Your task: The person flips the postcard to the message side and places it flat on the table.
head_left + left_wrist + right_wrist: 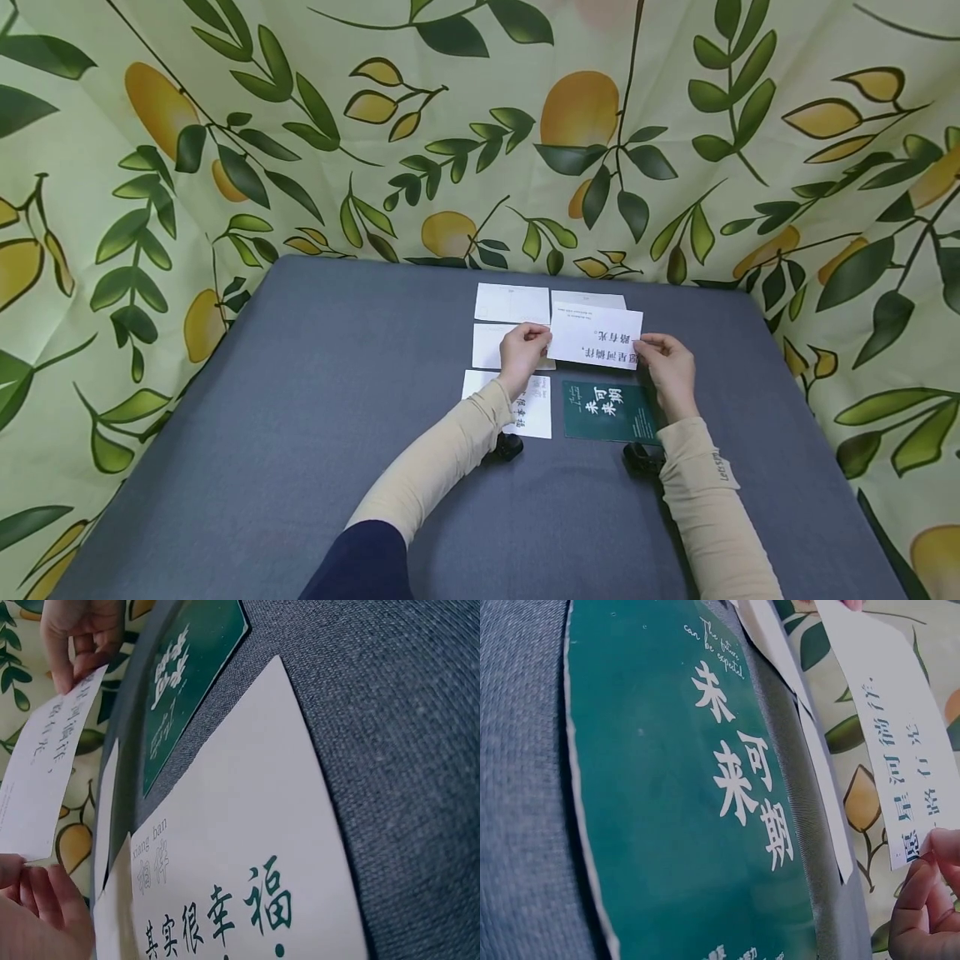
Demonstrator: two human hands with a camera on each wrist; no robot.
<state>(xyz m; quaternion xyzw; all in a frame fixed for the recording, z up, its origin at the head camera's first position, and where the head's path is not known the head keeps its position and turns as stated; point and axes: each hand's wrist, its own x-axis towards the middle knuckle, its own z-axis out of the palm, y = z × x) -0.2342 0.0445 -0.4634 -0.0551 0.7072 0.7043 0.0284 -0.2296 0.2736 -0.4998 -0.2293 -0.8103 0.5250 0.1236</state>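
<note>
A white card (596,333) with dark lettering is held up above the table, its print upside down in the head view. My left hand (522,358) pinches its left edge, and my right hand (670,375) pinches the right edge. Below it lies a green card (592,429) with white characters, which fills much of the right wrist view. Beside that, partly behind my left forearm, is a white card (255,787) with green lettering. Farther back lie white cards: one at back left (512,302), one at middle left (491,350), and one at back right (588,297) partly hidden by the held card.
A grey-blue cloth covers the table (360,375). Behind and beside it hangs a curtain (480,133) with leaves and orange fruit. Black wrist-worn devices (509,447) sit beneath both forearms, close to the near cards.
</note>
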